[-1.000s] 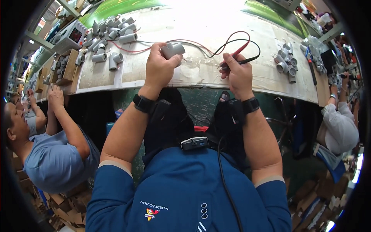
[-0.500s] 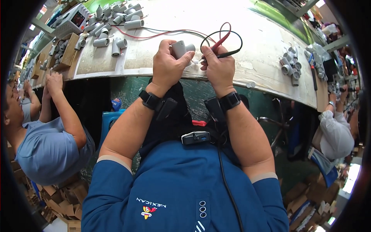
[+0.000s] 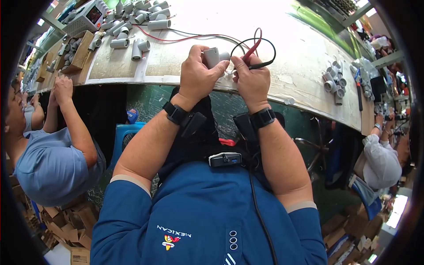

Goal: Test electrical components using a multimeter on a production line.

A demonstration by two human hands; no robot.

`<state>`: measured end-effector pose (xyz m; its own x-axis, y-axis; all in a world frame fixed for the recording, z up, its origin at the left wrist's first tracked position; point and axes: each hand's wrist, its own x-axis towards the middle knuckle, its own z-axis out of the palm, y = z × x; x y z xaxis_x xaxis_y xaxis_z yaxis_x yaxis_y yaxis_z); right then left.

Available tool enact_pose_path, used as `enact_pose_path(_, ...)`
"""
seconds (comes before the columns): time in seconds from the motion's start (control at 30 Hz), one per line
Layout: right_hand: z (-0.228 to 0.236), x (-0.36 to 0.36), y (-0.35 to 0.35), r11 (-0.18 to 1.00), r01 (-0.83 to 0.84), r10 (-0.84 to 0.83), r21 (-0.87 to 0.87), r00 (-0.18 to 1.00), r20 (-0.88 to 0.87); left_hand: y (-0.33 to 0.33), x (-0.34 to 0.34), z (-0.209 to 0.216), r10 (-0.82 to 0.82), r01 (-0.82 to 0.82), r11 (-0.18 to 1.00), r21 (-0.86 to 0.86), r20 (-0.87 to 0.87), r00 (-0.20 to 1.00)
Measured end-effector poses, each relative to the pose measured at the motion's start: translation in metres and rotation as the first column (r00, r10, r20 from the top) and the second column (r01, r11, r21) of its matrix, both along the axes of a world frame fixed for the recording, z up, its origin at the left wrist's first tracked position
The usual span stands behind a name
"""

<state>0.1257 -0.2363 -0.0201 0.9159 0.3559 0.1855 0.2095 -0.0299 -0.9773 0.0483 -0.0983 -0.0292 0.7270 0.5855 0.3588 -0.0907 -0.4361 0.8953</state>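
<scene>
- Plainly, the work was in mid-step: the left hand (image 3: 197, 75) was wrapped around a small grey cylinder (image 3: 212, 56), its fingers pressed together about the body, holding it up just over the near edge of the workbench (image 3: 291, 53).
- The right hand (image 3: 251, 79) pinched two test probes (image 3: 252, 49), one red and one black, with their tips brought close to the right end of the cylinder; whether the tips touched its contacts could not be told, since the thumbs hid that spot.
- Red and black leads (image 3: 190, 35) ran from the probes leftward across the bench towards a white meter (image 3: 88, 17) standing at the far left corner; its small screen was too small to judge.
- By my judgement the piece in hand was only being checked, so this one was neither finished nor set down.
- A loose heap of similar grey cylinders (image 3: 132, 26) lay at the far left near the meter, and a smaller cluster (image 3: 333, 79) stood on end at the right; which group was done and which was waiting could not be told from how they lay.
- One short white piece (image 3: 289, 101) sat alone near the bench edge to the right of the hands.
- To the left a seated person in a pale blue shirt (image 3: 48, 163) worked at the same bench, and another person in white (image 3: 380, 161) sat at the right.
</scene>
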Motion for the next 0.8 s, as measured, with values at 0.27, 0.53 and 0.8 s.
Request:
enact_pose_path(0.27, -0.012, -0.004, 0.009, 0.996, 0.08, -0.071, -0.024, 0.961, 0.268, 0.002, -0.008, 0.013, 0.028, -0.026, 0.999, 0.026, -0.072, 0.997)
enact_pose_path(0.53, -0.012, -0.006, -0.003, 0.998, 0.061, -0.058, -0.023, 0.99, 0.131, -0.004, -0.01, 0.016, 0.036, -0.035, 0.998, 0.044, -0.023, 0.999)
enact_pose_path(0.8, -0.008, -0.005, 0.002, 0.999, 0.025, -0.026, 0.021, 0.998, 0.064, 0.0, -0.008, 0.015, 0.012, -0.012, 1.0, 0.014, -0.019, 1.0)
